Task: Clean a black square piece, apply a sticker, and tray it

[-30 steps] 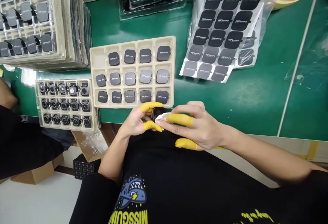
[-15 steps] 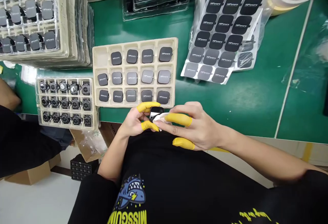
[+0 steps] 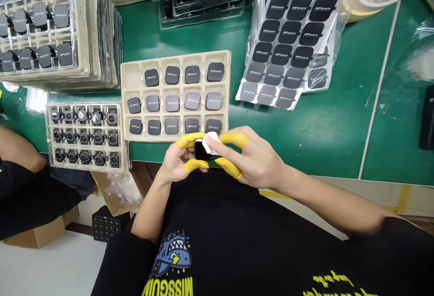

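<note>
— Fingers: how are ours set?

— With our left hand (image 3: pixel 174 162) we pinch the watch (image 3: pixel 200 150), one finger in a yellow cover (image 3: pixel 191 140) at its upper edge and another at its lower edge. With our right hand (image 3: pixel 261 158) we pinch the cloth (image 3: pixel 212 135) under a bare digit. Two covered right fingers flank that digit, above and below.

— What has just changed?

— Half a second ago, the cloth lay across the lower right of the face. Now it is at the upper right, and the lower left shows dark and uncovered. Our lower right covered finger has also come in toward the watch.

— What does that mean for the work?

— We judge that cloth contact has passed to another part of the face, with our left grip acting as the fixture. Under the cloth we cannot check the surface.

— Where is the watch?

— Between our hands, just on our side of the tray (image 3: pixel 131 74). Whether it touches the table (image 3: pixel 271 142), we cannot tell.

— And further out?

— Fourteen squares (image 3: pixel 172 126) show in the tray. Left of it, a smaller tray (image 3: pixel 88 168) holds dark parts (image 3: pixel 98 137). Beyond that stands a stack (image 3: pixel 101 43); stickers (image 3: pixel 273 74) lie to the right.
</note>
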Motion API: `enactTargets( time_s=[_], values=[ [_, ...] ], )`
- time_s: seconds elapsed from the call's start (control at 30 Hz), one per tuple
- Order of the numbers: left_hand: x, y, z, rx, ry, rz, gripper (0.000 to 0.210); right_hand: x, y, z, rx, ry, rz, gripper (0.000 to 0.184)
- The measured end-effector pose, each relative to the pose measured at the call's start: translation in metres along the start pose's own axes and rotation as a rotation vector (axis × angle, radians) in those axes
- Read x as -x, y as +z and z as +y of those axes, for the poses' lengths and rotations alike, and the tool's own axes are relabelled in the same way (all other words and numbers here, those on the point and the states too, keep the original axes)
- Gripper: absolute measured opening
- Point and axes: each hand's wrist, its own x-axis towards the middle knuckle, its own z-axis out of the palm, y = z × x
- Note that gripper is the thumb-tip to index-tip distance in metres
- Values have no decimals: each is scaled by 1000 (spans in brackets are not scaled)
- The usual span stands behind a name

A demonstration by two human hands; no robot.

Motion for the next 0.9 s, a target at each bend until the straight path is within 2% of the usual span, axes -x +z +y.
enactTargets(
  time_s=[0.13, 0.27, 0.47, 0.57, 0.7, 0.9],
  values=[
    [3, -4, 20, -27, 99, 60, 70, 2, -11, -4, -92, 102, 76, 47],
    [2, -5, 29, -98, 125, 24, 71, -4, -25, -16, -146, 188, 120, 56],
    [0, -5, 22, -128, 116, -5, 77, -19, -28, -16, -109, 106, 102, 53],
    [-2, -5, 22, -162, 140, -39, 78, -24, -26, -9, -59, 54, -5, 51],
    [-3, -6, 28, -242, 170, -72, 75, -28, -29, -8, -28, -95, -133, 49],
    [-2, -10, 26, -288, 206, -74, 69, -32, -26, -15, 55, -296, -118, 35]
  ],
)
